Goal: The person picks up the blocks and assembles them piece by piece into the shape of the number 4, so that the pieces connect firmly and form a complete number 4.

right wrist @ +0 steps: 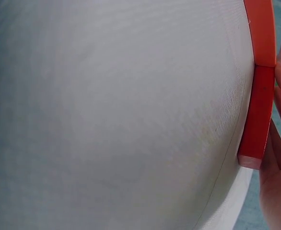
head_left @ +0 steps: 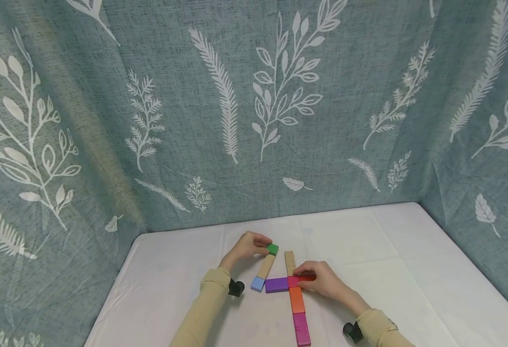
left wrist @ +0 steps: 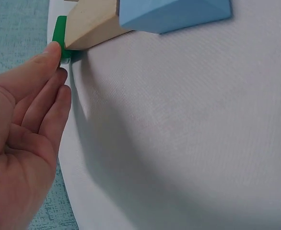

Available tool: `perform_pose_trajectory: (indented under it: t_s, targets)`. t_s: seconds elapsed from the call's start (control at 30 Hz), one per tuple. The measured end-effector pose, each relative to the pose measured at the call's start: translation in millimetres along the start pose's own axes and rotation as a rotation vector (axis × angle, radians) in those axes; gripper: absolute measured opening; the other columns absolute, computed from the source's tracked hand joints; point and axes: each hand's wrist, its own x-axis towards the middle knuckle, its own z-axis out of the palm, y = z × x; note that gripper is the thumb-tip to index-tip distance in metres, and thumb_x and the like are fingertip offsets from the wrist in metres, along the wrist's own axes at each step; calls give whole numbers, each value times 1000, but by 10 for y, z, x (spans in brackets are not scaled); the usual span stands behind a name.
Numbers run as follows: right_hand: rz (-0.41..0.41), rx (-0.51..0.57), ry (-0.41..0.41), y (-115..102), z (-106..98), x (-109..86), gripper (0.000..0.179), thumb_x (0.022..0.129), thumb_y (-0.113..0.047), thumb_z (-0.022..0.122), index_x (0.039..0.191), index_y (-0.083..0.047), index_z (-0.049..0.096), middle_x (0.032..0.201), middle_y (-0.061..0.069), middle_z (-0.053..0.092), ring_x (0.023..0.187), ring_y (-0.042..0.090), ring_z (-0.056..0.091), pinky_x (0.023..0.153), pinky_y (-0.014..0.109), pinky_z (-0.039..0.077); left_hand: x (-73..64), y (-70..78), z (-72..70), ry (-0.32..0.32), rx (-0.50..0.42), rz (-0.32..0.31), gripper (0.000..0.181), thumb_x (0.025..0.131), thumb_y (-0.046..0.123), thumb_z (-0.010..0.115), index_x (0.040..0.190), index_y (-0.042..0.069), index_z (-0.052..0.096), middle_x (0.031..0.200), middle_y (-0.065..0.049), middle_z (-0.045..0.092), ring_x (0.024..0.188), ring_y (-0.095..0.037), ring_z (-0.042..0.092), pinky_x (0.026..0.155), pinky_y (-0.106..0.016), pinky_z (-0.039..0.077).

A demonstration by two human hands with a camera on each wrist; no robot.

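Observation:
My left hand (head_left: 246, 245) pinches a small green cube (head_left: 273, 249) between thumb and fingertips. That cube sits at the far end of a plain wooden block (head_left: 266, 266), whose near end meets a light blue cube (head_left: 257, 284). In the left wrist view the thumb lies on the green cube (left wrist: 59, 36). My right hand (head_left: 325, 279) arches over a red block (right wrist: 258, 112) and pinches a pinkish-red cube (head_left: 293, 282) with thumb and index finger. Around this cube lie a purple block (head_left: 277, 285), an orange block (head_left: 297, 300) and another wooden block (head_left: 289, 260).
A magenta block (head_left: 302, 329) continues the row below the orange one. The white-covered table (head_left: 358, 241) ends at a teal leaf-patterned curtain (head_left: 236, 193) behind and on both sides. Dark wrist cameras sit under both sleeves, close over the table.

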Motion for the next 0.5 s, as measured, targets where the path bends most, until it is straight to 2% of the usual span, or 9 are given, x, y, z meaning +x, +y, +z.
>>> perform_pose_trajectory:
  t_s: [0.2, 0.5]
  targets:
    - [7, -6, -3, -5, 5, 0, 24, 84, -12, 71, 107, -8, 70, 102, 2, 71, 92, 11, 64, 82, 19, 53, 5, -5, 11, -16, -25, -22, 29, 83, -1, 68, 111, -6, 66, 112, -23, 67, 106, -33, 65, 86, -32, 56]
    - [-3, -16, 9, 3, 16, -4, 23, 84, -12, 71, 107, -8, 70, 103, 2, 71, 93, 13, 64, 82, 21, 54, 19, -33, 21, -24, -31, -6, 29, 82, -3, 68, 111, -7, 65, 111, -23, 67, 105, -34, 65, 85, -31, 56]
